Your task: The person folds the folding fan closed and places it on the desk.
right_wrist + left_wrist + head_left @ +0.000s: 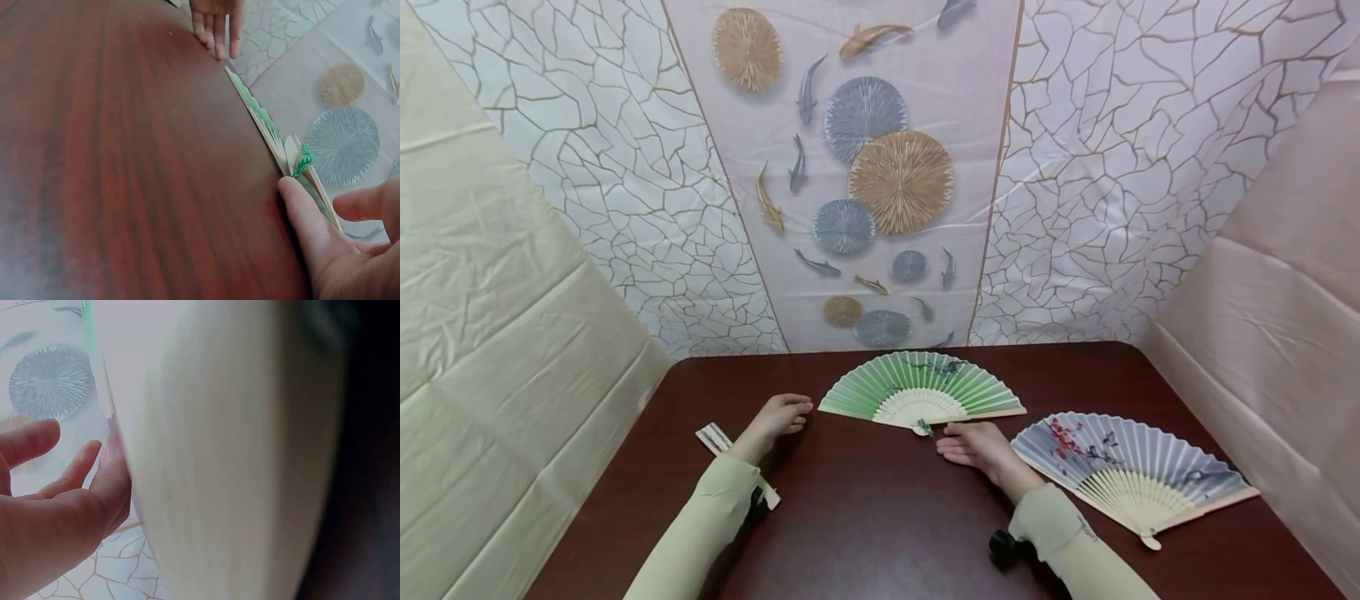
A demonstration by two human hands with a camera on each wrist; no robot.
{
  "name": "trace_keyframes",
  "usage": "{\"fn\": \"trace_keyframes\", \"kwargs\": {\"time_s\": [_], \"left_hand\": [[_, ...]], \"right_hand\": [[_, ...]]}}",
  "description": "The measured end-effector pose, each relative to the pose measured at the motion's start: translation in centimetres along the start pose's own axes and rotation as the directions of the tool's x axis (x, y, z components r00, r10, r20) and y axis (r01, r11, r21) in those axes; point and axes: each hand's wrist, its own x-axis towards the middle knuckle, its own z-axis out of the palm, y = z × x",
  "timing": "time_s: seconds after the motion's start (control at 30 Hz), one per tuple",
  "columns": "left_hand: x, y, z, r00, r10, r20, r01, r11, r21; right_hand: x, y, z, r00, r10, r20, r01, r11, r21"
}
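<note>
A green folding fan (917, 377) lies spread at the back middle of the table, its green knotted cord (304, 160) at the pivot. By the fan's left tip is my left hand (775, 423), fingers loosely bent around nothing. My right hand (981, 450) lies just right of the pivot with fingers extended, close to the fan's lower edge; whether it touches the fan I cannot tell. Beneath the left wrist rests a folded fan (713, 439), partly hidden by the sleeve. A blurred pale surface (206, 456) fills much of the left wrist view.
Right of the right hand, a spread grey-blue fan (1150, 450) with red blossoms lies near the table's right edge. The dark red table (865, 517) meets a patterned cloth backdrop (880, 275). Beige cloth (497, 333) hangs at both sides.
</note>
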Motion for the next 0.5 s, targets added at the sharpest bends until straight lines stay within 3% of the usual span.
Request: {"fn": "trace_keyframes", "kwargs": {"time_s": [0.5], "left_hand": [[0.28, 0.25, 0.99, 0.997, 0.000, 0.074, 0.001, 1.000, -0.015]], "right_hand": [[0.84, -0.50, 0.24, 1.000, 0.010, 0.019, -0.012, 0.993, 0.118]]}}
